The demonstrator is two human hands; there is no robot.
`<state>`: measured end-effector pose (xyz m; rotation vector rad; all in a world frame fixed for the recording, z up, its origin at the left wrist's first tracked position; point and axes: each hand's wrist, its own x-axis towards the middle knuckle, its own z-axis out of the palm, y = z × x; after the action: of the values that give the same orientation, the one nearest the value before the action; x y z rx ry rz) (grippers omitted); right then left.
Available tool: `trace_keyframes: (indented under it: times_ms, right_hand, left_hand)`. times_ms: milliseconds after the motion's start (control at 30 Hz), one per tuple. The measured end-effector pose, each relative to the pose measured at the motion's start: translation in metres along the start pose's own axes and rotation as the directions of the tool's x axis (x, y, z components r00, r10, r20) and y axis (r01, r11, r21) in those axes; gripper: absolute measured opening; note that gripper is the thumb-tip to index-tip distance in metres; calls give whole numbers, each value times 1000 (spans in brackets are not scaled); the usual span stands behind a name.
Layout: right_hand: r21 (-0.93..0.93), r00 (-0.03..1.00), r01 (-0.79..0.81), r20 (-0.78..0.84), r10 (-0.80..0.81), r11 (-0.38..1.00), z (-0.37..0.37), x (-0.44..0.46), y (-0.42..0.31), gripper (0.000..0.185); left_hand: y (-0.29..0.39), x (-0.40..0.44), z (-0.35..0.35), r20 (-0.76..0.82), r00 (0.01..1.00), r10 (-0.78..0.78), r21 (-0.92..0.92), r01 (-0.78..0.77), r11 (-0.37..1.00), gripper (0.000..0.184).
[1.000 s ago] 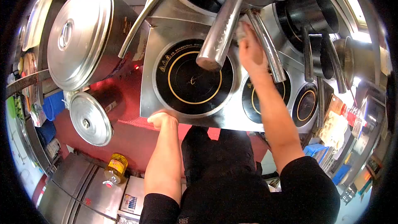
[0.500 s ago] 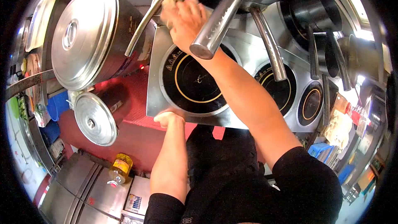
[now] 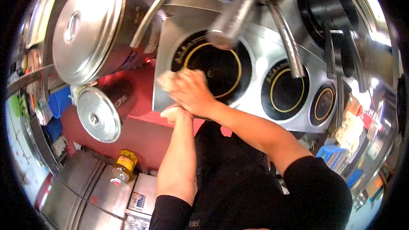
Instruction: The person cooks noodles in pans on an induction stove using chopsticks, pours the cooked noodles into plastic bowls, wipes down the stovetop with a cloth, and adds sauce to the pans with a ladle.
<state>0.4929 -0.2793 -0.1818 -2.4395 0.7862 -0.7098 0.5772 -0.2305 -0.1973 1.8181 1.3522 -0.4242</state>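
My right hand [image 3: 191,90] presses a pale cloth [image 3: 167,81] on the left front part of the steel stove top [image 3: 161,96], beside a black round hob [image 3: 219,74]. Motion blurs its fingers. Just below it my left hand [image 3: 174,114] is at the front edge of the stove, its fingers mostly hidden and their grip unclear. A steel pan handle [image 3: 232,19] juts over the hob from the back.
A large lidded pot [image 3: 85,30] and a smaller lidded pot [image 3: 99,115] stand left. Smaller hobs [image 3: 284,89] and black pans [image 3: 330,12] are at the right. An oil bottle [image 3: 125,166] sits on a steel surface at the lower left.
My right hand has moved with the cloth from the right side to the back left, then forward to the left front corner. My left hand has stayed at the stove's front edge.
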Motion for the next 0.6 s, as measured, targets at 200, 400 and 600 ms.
trace_keyframes:
  times_ms: [200,400,600]
  right_hand:
    - [-84,980,-140,-155,126,987,-1,78,69,26]
    - [-406,797,-600,-227,559,690,-208,-150,166,33]
    - [-200,-165,-900,-665,728,-387,-251,-348,218,48]
  left_hand:
    - [-8,-10,2,-40,999,-9,-67,7,998,59]
    - [-6,-7,1,-61,995,-79,-111,72,991,63]
    - [-9,11,2,-15,1000,-6,-51,5,999,62]
